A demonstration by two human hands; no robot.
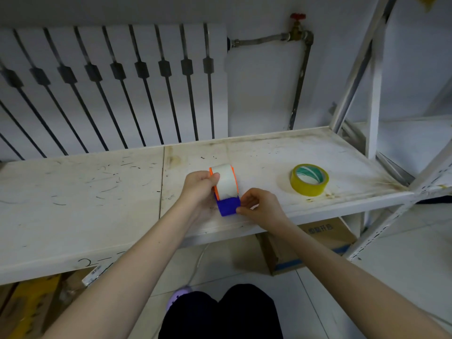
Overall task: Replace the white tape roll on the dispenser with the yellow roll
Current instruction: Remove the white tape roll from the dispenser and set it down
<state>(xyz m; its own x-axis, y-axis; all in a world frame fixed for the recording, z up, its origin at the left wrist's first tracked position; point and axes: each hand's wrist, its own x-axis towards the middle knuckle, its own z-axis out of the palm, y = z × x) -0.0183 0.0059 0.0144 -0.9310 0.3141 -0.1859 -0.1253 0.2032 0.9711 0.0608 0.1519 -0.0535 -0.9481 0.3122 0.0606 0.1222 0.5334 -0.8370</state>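
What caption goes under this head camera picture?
Both hands hold the tape dispenser with its white roll; the yellow roll waits nearby.

Head camera – looking forward and down, close over shelf

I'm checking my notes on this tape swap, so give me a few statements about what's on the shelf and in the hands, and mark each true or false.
1. The white tape roll sits in the dispenser. True.
2. The yellow roll is held in the right hand. False: it lies flat on the shelf, untouched.
3. The left hand grips the dispenser's orange side. True.
4. The right hand's fingers touch the blue part. True.
5. The yellow roll lies left of the dispenser. False: it lies to its right.
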